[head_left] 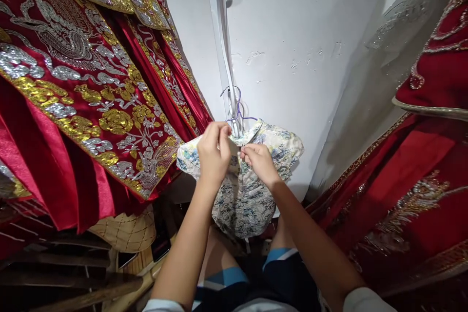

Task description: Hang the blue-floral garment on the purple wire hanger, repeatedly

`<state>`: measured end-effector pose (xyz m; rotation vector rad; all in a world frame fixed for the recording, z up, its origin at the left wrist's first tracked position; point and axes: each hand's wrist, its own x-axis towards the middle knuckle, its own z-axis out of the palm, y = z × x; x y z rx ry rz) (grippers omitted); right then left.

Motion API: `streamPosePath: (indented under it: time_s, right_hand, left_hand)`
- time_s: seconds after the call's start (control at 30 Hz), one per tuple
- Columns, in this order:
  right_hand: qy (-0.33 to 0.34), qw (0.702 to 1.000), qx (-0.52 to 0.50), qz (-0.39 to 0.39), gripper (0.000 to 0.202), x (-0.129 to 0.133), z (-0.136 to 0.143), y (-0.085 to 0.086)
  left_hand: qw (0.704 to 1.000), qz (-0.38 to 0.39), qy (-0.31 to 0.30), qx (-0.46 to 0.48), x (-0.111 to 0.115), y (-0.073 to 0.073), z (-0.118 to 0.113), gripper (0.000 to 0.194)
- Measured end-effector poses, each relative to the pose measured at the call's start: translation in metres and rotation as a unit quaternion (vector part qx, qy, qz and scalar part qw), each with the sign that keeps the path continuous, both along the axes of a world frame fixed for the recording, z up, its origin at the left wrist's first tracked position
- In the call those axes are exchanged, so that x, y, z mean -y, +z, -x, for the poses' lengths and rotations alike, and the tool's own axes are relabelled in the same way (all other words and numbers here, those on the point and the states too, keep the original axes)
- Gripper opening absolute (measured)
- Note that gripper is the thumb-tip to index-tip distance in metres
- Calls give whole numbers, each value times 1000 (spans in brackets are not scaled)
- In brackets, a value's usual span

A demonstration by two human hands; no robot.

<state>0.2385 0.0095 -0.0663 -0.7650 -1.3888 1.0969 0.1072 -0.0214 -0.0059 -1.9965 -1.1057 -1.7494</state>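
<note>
A short-sleeved floral garment (pixel 244 200) in pale cream and blue hangs on a purple wire hanger (pixel 239 107) in front of a white wall. My left hand (pixel 215 148) is at the left side of its collar with fingers curled closed; what they pinch, if anything, is hidden. My right hand (pixel 258 158) is just below the collar opening, thumb and fingers pinched together at the garment's front edge. The two hands are a short distance apart.
Red cloth with gold and silver embroidery (pixel 117 119) hangs at the left. More red beaded cloth (pixel 413 195) hangs at the right, below sheer fabric. A pale vertical strip (pixel 221 29) runs down the wall (pixel 292 19). Wooden furniture (pixel 120 292) stands at the lower left.
</note>
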Motion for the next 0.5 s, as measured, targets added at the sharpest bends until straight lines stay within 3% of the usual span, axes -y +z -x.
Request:
streamPosePath:
  time_s: [0.07, 0.13, 0.23, 0.3, 0.4, 0.5]
  right_hand:
    - [2, 1000, -15, 10, 25, -1, 0, -9]
    - [26, 999, -31, -4, 25, 2, -2, -8]
    - [49, 997, -40, -38, 25, 7, -4, 6]
    - [49, 997, -31, -45, 26, 6, -3, 12]
    - [27, 999, -14, -23, 24, -4, 1, 2]
    - [21, 1000, 4, 23, 25, -9, 1, -24]
  left_hand:
    - [1000, 3, 0, -9, 6, 10, 5, 22]
    - [995, 55, -37, -71, 8, 14, 11, 17]
    - [975, 125, -88, -159, 2, 8, 15, 14]
    - [974, 123, -87, -172, -4, 1, 12, 13]
    - [988, 69, -58, -125, -10, -2, 9, 15]
    - [1000, 11, -7, 29, -15, -1, 24, 14]
